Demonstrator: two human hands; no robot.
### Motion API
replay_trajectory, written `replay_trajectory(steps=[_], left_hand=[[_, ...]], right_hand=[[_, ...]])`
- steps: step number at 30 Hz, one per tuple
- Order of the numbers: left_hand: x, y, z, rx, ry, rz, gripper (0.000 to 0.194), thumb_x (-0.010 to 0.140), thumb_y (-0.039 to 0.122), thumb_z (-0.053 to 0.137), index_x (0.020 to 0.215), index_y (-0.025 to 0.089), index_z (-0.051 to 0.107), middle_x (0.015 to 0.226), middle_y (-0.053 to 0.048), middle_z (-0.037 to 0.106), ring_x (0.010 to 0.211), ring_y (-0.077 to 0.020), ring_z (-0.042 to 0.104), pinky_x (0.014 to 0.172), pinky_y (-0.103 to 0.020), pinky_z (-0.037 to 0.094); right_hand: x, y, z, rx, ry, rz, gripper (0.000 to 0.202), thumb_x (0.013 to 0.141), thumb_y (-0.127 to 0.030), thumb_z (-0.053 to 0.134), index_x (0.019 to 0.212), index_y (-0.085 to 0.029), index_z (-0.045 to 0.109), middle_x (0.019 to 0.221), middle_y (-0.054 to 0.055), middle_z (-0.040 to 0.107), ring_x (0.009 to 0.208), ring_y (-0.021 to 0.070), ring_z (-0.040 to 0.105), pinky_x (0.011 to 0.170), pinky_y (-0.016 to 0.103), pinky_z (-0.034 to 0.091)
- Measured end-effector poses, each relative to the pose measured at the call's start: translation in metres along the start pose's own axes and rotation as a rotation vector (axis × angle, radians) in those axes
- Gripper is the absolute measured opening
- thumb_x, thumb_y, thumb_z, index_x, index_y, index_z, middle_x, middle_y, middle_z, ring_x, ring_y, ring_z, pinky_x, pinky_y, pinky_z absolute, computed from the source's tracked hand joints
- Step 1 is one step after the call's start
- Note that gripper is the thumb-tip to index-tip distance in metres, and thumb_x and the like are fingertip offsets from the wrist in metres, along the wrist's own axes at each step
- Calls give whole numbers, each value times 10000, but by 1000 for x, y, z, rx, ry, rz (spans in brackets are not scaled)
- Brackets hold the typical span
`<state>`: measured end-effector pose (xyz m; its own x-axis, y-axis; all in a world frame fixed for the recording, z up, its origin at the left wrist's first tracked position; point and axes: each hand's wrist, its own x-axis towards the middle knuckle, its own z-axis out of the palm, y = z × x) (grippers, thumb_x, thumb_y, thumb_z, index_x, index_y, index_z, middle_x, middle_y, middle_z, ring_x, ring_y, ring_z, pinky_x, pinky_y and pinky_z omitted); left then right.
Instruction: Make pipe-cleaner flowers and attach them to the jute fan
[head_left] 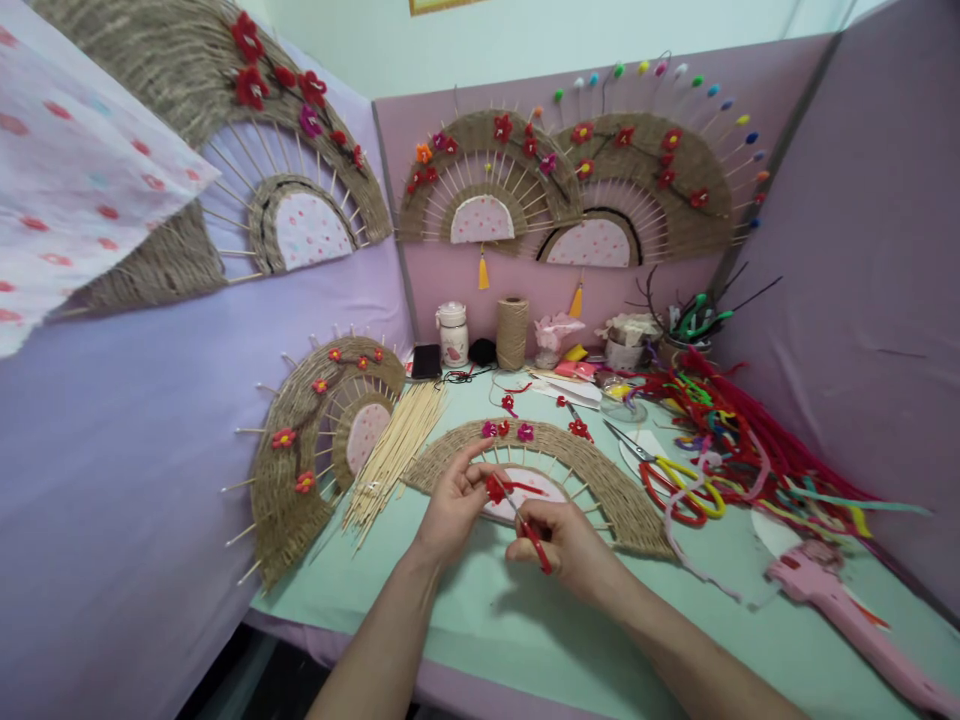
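Note:
My left hand (452, 508) pinches a small red fuzzy flower (495, 488) between thumb and fingers, and a loose red strand sticks out from it to the right. In my right hand (574, 555) is a pair of red-handled scissors (535, 546), closed in the fingers, with the thin metal blades pointing up at the flower. Whether the blades touch the strand is hard to tell. Just beyond both hands lies a twine-woven fan (637, 505) with a pale dotted centre. Red and magenta flowers (525, 432) sit along its upper edge.
Left of the fan is a bundle of thin sticks (397, 450). To the right lie larger scissors (667, 480), a heap of coloured fuzzy stems (757, 430) and a pink glue gun (847, 610). A twine spool (512, 333) and a white bottle (452, 335) stand behind.

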<state>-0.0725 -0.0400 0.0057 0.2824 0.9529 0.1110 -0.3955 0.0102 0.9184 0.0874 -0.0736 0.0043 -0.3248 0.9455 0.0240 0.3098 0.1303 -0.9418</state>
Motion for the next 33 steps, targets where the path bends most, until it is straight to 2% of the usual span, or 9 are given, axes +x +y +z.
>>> replay_trajectory(steps=[3, 7, 12, 16, 20, 22, 25, 28, 33], left_hand=[[1, 2, 2, -52, 45, -12, 559, 696, 191, 678, 1217, 191, 477, 825, -25, 616, 714, -98, 561, 675, -213, 422], [3, 3, 0, -132, 136, -64, 546, 651, 155, 710, 1161, 187, 517, 818, -13, 618, 742, -92, 586, 715, -204, 456], [8, 0, -8, -172, 311, -124, 402, 632, 134, 710, 1009, 166, 574, 794, -26, 625, 744, -114, 620, 686, -217, 505], [8, 1, -13, -198, 394, -105, 339, 634, 142, 701, 943, 153, 562, 773, -30, 628, 718, -115, 622, 676, -226, 513], [6, 7, -14, -241, 410, -73, 321, 630, 150, 690, 917, 146, 548, 777, -30, 628, 689, -105, 611, 645, -216, 496], [5, 8, -14, -265, 414, -65, 314, 622, 148, 687, 902, 147, 545, 777, -24, 626, 672, -96, 599, 638, -215, 485], [3, 8, -17, -303, 416, -60, 300, 619, 166, 684, 887, 153, 548, 759, -17, 620, 668, -94, 589, 649, -226, 475], [2, 7, -26, -319, 426, -47, 253, 620, 165, 668, 852, 143, 568, 751, -17, 610, 676, -89, 576, 658, -224, 462], [10, 21, -51, -307, 460, -93, 206, 601, 72, 546, 796, 122, 589, 707, -24, 591, 590, -67, 522, 534, -178, 394]], right_hand=[[-1, -1, 1, 103, 4, 9, 248, 693, -362, 638, 630, -173, 489, 541, -63, 345, 518, 79, 289, 483, 212, 232], [-3, -2, -7, 146, 78, -10, 199, 723, -351, 589, 705, -177, 495, 602, -49, 397, 550, 86, 346, 510, 209, 281], [10, -9, -27, -106, 162, 4, 284, 708, -436, 602, 807, -178, 535, 623, -36, 465, 574, 109, 416, 532, 221, 317], [57, -26, -47, -464, 241, -80, 385, 677, -499, 639, 891, -198, 529, 627, -31, 548, 555, 121, 456, 520, 224, 302], [137, -39, -53, -784, 264, -185, 344, 654, -499, 678, 753, -193, 556, 637, 10, 595, 596, 140, 504, 532, 231, 282], [177, -38, -48, -842, 243, -147, 346, 628, -492, 709, 693, -181, 571, 663, 40, 616, 635, 153, 534, 542, 236, 286], [219, -32, -33, -828, 156, 17, 367, 584, -474, 746, 544, -158, 562, 583, 62, 605, 618, 165, 547, 546, 249, 303], [236, -27, -15, -786, 121, 36, 394, 629, -489, 704, 495, -150, 557, 525, 49, 592, 542, 134, 525, 537, 246, 321], [227, -28, 2, -669, 95, -8, 414, 686, -568, 603, 675, -155, 611, 596, 23, 635, 506, 97, 490, 532, 228, 345]])
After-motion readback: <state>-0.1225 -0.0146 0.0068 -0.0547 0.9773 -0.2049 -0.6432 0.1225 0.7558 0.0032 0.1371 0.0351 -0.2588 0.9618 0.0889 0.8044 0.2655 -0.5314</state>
